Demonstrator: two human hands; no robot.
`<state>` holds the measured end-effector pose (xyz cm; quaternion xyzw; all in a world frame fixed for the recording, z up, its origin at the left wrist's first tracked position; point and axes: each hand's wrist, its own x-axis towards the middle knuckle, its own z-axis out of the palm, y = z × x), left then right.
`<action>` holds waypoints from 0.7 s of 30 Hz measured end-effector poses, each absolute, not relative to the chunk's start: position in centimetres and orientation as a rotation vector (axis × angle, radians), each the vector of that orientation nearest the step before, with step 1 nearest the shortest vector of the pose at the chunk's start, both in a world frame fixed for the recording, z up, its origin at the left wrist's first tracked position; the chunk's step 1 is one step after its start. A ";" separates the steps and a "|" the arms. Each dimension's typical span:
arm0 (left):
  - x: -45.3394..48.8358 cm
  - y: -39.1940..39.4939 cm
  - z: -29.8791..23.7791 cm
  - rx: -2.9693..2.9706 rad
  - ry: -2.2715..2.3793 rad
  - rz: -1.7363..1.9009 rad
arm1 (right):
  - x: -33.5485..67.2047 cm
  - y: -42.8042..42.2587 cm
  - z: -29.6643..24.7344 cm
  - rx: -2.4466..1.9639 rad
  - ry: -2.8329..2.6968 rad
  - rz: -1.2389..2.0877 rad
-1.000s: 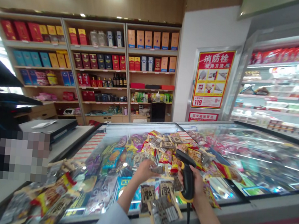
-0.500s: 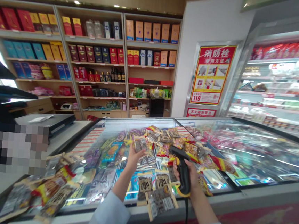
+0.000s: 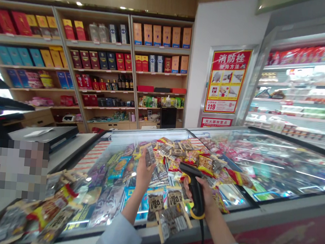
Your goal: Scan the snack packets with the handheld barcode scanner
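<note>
My left hand (image 3: 144, 173) is closed on a small snack packet (image 3: 149, 155), held up over the glass top of a chest freezer (image 3: 106, 208). A black and yellow barcode scanner (image 3: 197, 191) is gripped in my right hand (image 3: 206, 194), its head pointing left toward the packet and its cord hanging down the freezer's front. Between my forearms lie several brown-and-black snack packets (image 3: 172, 219) at the near edge. Beyond my hands is a pile of red and yellow snack packets (image 3: 205, 165) mixed with dark ones.
More snack packets (image 3: 54, 207) lie in a heap at the freezer's left corner. A grey counter (image 3: 84, 140) with a dark flat device (image 3: 59, 135) adjoins on the left. Behind are shelves of boxes (image 3: 108, 61); a refrigerated display (image 3: 304, 89) stands at the right.
The packet in my left hand has turned more upright and shifted slightly left. The scanner has moved a little left and down. The whole view has also shifted slightly.
</note>
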<state>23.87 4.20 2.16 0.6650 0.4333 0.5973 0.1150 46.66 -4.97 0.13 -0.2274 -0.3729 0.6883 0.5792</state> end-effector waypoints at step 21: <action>24.2 3.4 2.4 2.169 1.552 1.824 | 46.3 -5.3 0.1 -0.642 -1.019 1.602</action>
